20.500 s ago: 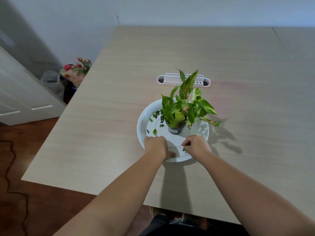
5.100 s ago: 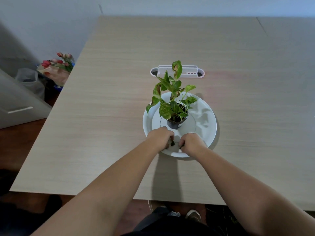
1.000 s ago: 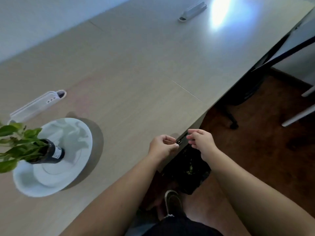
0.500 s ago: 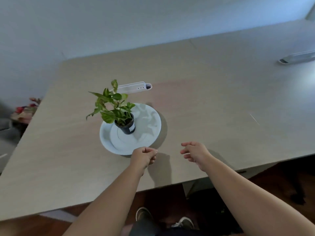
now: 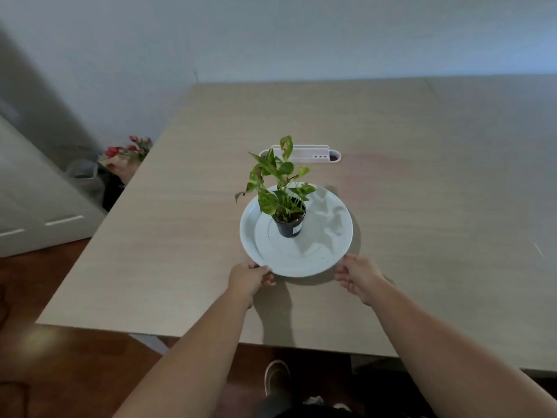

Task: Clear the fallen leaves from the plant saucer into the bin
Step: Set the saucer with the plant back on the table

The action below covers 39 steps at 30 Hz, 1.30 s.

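With no leaves visible on the saucer, near the bench's front edge, your left hand and right hand curl their fingers onto its near rim; now square it, I'd judge.

On the bench a white saucer carries a small dark pot with a leafy plant, the left hand and right hand gripping its near rim on either side, a white holder lying just behind.
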{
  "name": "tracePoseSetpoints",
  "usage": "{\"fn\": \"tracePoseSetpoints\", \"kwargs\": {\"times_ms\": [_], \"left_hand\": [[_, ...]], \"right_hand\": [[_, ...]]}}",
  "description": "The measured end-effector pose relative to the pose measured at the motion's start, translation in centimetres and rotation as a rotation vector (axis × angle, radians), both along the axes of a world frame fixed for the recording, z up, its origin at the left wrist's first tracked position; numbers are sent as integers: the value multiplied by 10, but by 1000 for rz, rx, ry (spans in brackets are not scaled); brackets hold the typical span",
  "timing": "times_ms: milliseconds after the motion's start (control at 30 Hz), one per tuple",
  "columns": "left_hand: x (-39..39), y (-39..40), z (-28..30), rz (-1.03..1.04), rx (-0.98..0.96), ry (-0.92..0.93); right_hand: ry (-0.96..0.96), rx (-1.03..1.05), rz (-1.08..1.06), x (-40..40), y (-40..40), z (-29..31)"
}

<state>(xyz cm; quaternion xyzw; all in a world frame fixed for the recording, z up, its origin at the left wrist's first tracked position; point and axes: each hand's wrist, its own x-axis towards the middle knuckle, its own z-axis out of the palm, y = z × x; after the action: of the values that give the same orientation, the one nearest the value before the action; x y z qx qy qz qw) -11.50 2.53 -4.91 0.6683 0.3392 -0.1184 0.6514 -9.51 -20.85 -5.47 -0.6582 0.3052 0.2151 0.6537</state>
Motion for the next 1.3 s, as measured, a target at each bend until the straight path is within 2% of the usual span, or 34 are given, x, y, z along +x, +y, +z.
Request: {"fn": "tracePoseSetpoints", "kwargs": {"times_ms": [300, 767, 1067, 1300], "left_hand": [[50, 24, -9, -72, 38, 47], [129, 30, -8, -140, -2, 16], [154, 31, -8, -296, 36, 52], [166, 33, 1, -299, 77, 34]], "right_hand": [[72, -33, -73, 41, 7, -4], [39, -19, -195, 105, 22, 7], [38, 47, -253, 131, 21, 12], [28, 76, -241, 137, 26, 15]]}}
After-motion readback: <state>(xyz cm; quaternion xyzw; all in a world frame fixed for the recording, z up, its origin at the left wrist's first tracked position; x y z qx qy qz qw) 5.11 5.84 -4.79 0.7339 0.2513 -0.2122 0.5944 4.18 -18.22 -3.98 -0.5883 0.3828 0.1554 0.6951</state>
